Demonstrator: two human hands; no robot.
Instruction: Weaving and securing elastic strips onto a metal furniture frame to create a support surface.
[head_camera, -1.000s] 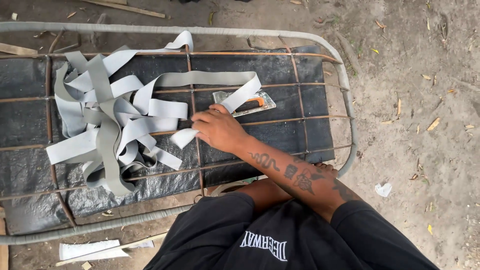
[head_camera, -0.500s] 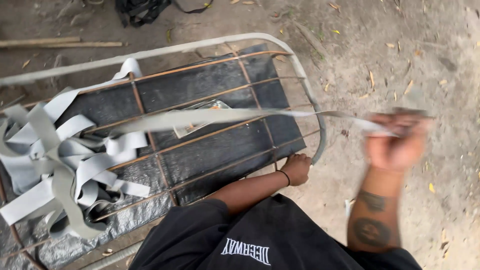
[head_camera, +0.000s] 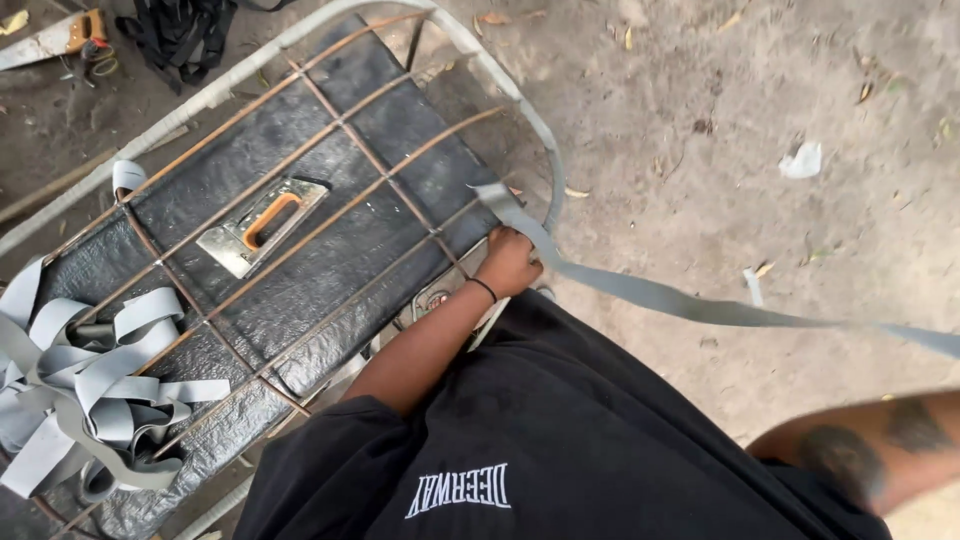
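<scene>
We are pinning the grey strap (head_camera: 640, 290) at the metal frame's (head_camera: 520, 105) right edge with the closed left hand (head_camera: 508, 262), the strap's length running taut to the right toward the right hand, out of view.

Place: I am outside in a dirt yard where I fix things, like an open-air workshop.
Ground: bare brown dirt (head_camera: 760, 90) with dry leaves and small scraps lies all around my metal frame (head_camera: 520, 110).
Frame: a bent tube rim with rusty rods (head_camera: 330, 215) crossed over a black sheet sits right on the dirt.
Tools: a hand saw (head_camera: 50, 35) lies on the dirt past the far end of the frame, and a small tool with an orange handle (head_camera: 265, 222) rests on top of the frame.
Stuff to work with: a heap of grey strap (head_camera: 90, 390) sits on the near left end of the frame, and black straps (head_camera: 180, 30) lie beside the saw.
</scene>
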